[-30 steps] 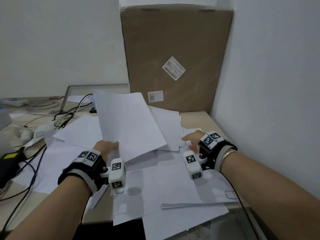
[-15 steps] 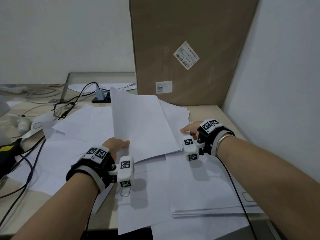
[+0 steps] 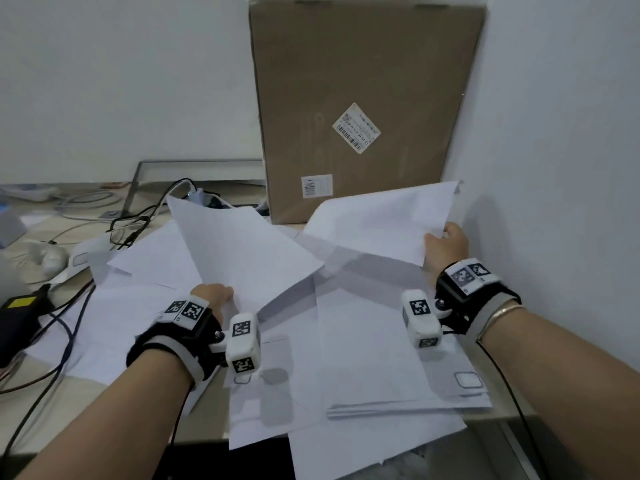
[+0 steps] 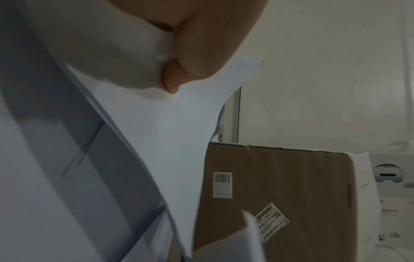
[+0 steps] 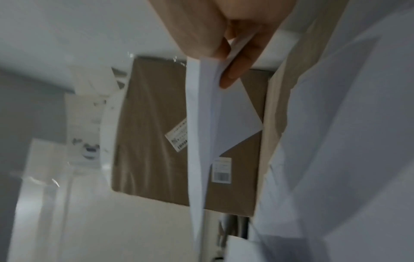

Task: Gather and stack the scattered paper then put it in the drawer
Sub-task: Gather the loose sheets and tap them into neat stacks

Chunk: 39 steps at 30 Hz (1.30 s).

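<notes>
White sheets of paper lie scattered over the desk (image 3: 207, 431). My left hand (image 3: 213, 296) pinches the near edge of a raised sheet (image 3: 239, 251), tilted up off the desk; the left wrist view shows the thumb (image 4: 172, 83) pressed on that sheet (image 4: 156, 124). My right hand (image 3: 446, 244) pinches the right edge of a second sheet (image 3: 377, 220), lifted near the wall; in the right wrist view its fingers (image 5: 237, 70) clamp that sheet (image 5: 215, 124). A partly squared pile of paper (image 3: 391, 368) lies at the front right. No drawer is in view.
A tall cardboard box (image 3: 360, 98) stands at the back against the right wall (image 3: 554, 168). Black cables (image 3: 138, 216) and a black device (image 3: 17, 317) lie on the left. A metal frame (image 3: 194, 164) leans at the back. The desk's front edge is close.
My right hand has moved right and back and lifted a sheet off the desk near the wall. My left hand still holds its raised sheet.
</notes>
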Motion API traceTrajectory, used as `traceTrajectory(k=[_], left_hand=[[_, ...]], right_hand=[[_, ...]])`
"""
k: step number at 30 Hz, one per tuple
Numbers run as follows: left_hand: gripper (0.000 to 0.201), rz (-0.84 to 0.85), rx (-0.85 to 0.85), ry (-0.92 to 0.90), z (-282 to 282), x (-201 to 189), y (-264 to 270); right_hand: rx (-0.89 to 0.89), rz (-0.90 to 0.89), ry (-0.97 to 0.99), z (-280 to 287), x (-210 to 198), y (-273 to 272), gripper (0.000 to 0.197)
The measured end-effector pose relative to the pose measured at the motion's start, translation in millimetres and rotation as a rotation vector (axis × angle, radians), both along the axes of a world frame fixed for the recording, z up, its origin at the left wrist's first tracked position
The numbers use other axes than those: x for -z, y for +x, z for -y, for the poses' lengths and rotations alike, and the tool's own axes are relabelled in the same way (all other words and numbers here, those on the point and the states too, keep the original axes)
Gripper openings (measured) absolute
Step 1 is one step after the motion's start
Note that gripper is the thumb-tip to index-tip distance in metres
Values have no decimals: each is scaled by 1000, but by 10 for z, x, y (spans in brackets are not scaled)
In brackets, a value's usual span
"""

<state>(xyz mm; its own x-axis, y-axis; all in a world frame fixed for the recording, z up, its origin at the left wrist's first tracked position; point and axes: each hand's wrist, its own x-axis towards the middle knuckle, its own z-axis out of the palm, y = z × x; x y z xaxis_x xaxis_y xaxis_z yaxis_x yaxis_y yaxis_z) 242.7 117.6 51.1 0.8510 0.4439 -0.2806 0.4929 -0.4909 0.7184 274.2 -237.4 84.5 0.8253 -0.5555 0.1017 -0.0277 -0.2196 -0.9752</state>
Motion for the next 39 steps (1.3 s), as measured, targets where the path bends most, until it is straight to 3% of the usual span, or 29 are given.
traceTrajectory(k=[2,4,7,10,12,15,17,19,22,24,26,31,39], left_hand=[[39,-13,77,118,108,-61,-121],[42,23,144,97,198,-115,-241],[43,57,27,-240,383,-178,-366],[23,69,120,-586,525,-220,-453],[22,46,191,-683,620,-279,-548],[49,29,278,-655,707,-270,-587],[54,20,328,-611,747,-236,-598],[54,8,384,-555,792,-209,-629],[40,-2,421,-707,845,-173,-677],[35,-3,454,-721,849,-169,-706],[33,34,474,-719,843,-165,-732],[18,89,499,-741,807,-201,-781],[29,285,534,-793,937,-597,-619]], right_hand=[[-28,67,209,49,-137,-139,13],[-129,90,316,76,-279,-274,20],[-289,26,280,72,-363,-434,21],[-341,-89,136,115,-226,-540,19],[-381,-183,51,145,-113,-636,15],[-405,-316,-69,188,44,-734,16],[-416,-375,-136,203,132,-768,14],[-442,-402,-175,207,204,-779,8],[-483,-435,-175,217,239,-784,22],[-497,-450,-150,226,180,-852,8],[-557,-463,-1,253,125,-912,4],[-718,-355,384,293,7,-956,30],[-652,45,398,170,-382,-862,39]])
